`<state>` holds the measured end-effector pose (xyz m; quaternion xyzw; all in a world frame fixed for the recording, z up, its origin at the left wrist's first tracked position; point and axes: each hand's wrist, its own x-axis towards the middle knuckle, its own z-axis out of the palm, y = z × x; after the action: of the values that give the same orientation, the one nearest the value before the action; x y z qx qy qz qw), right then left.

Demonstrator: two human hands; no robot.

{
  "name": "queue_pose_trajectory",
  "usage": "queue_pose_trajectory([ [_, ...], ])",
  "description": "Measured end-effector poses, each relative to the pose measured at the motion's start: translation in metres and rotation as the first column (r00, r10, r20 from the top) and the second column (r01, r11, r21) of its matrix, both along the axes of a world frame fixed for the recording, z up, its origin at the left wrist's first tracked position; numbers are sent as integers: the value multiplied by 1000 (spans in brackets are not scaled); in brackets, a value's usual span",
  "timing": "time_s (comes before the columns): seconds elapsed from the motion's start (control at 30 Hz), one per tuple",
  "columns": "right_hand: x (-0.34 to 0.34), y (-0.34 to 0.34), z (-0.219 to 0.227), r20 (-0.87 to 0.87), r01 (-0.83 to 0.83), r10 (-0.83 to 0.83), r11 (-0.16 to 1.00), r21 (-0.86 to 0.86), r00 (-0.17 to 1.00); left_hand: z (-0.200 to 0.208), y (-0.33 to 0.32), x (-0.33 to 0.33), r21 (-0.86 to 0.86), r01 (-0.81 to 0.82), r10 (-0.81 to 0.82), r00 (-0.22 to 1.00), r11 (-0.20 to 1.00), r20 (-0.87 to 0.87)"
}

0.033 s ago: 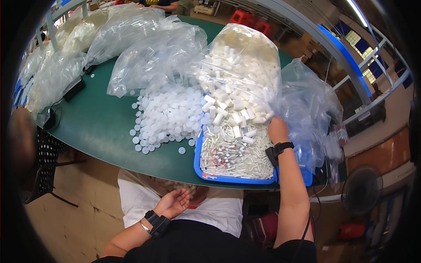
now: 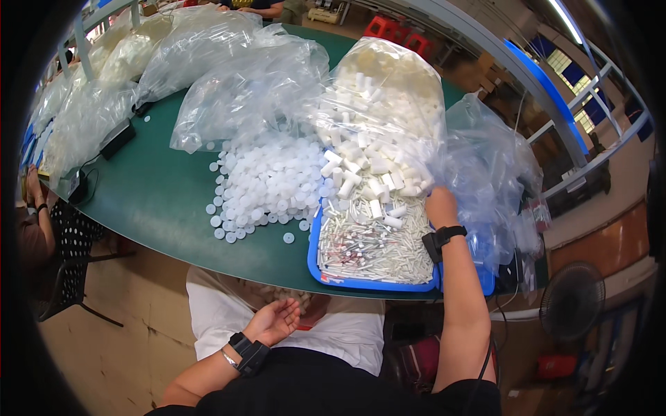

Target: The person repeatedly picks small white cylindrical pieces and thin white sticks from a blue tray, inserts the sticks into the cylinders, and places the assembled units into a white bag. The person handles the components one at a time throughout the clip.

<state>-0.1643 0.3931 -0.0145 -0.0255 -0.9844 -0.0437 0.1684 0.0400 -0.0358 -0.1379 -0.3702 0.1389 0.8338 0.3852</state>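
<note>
My right hand (image 2: pixel 440 204), a black band on its wrist, reaches over the far right corner of a blue tray (image 2: pixel 374 285). Its fingers are buried among white short cylinders (image 2: pixel 368 173) spilling from a clear bag (image 2: pixel 388 83). The tray holds many thin white tubes (image 2: pixel 374 246). A pile of white round caps (image 2: pixel 267 184) lies on the green table (image 2: pixel 152 201) left of the tray. My left hand (image 2: pixel 274 322) rests palm up in my lap with its fingers loosely curled and nothing seen in it, above a white cloth (image 2: pixel 215 305) holding small white pieces.
Several clear plastic bags (image 2: pixel 229 76) crowd the back of the table, and more bags (image 2: pixel 492 173) lie right of the tray. Black devices (image 2: pixel 116 137) lie at the left. Another person (image 2: pixel 38 215) sits at the left edge. A fan (image 2: pixel 572 301) stands at the lower right.
</note>
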Motion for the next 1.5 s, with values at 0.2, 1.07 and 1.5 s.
queue_pose_trajectory([
  [0.2,43,-13,45,317,157,-16,891,-426,948,5,-2,-1,93,6,-4,1000,996,-28],
  [1.07,94,-85,80,84,-403,440,871,-280,894,91,5,-106,-606,-782,-941,79,146,-330],
  [1.5,181,-197,68,-99,-434,509,598,-673,855,121,10,-59,20,154,-101,737,988,-668],
])
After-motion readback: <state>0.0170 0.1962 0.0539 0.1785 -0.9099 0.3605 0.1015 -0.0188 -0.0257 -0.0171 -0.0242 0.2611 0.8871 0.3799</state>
